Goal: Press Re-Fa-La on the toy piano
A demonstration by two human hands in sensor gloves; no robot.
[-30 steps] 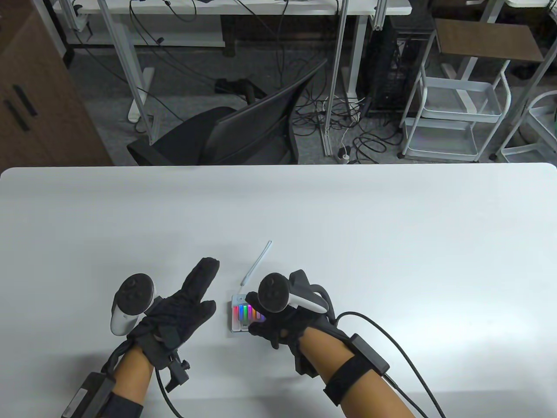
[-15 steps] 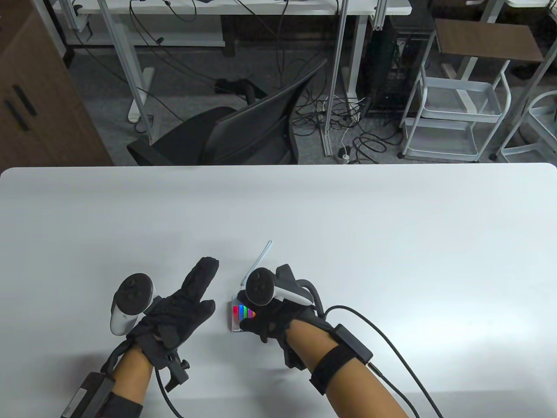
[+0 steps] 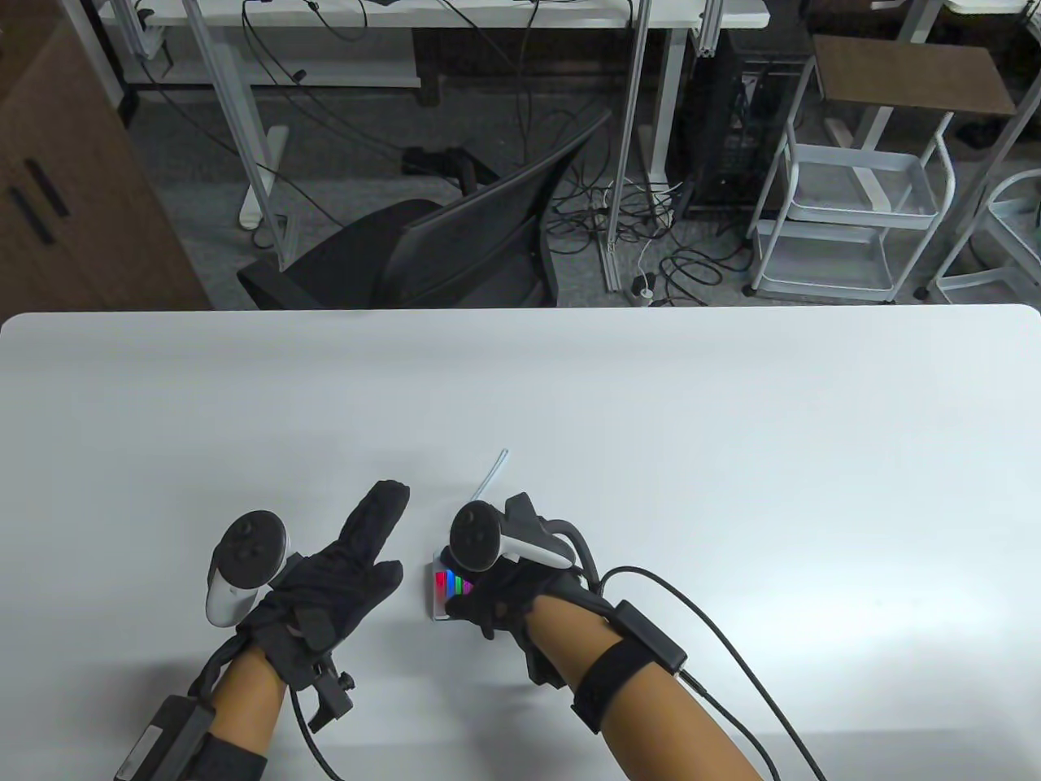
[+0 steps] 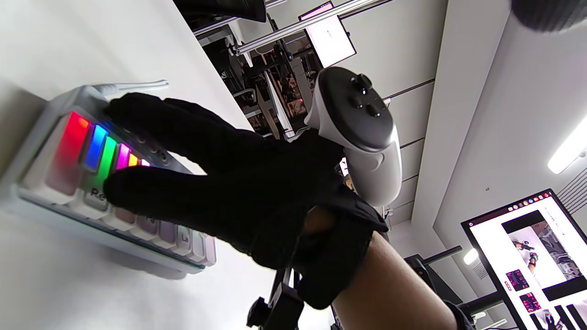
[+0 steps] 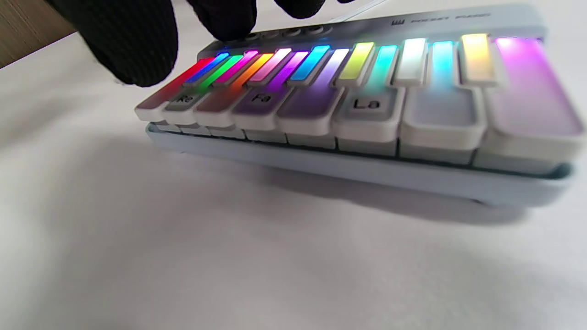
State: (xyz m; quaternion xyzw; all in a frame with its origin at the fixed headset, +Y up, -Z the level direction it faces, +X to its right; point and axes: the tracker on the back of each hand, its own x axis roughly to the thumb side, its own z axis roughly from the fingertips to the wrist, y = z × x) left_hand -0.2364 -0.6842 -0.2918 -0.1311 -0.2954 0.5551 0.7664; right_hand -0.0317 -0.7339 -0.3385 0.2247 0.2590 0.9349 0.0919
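Observation:
The small white toy piano with rainbow-lit keys lies on the table near the front, mostly under my right hand. In the right wrist view the keys marked Re, Fa and La show. My gloved fingers hang over the piano's left end, the thumb by the Re key; I cannot tell whether it touches. The left wrist view shows that right hand spread over the piano. My left hand rests flat and empty on the table, left of the piano.
A thin white cable runs from the piano's back toward the table middle. The white table stretches wide on all sides. A black office chair and white carts stand beyond the far edge.
My right hand has slid left along the piano, from its right part to its left end, covering more of the keys. My left hand has not moved.

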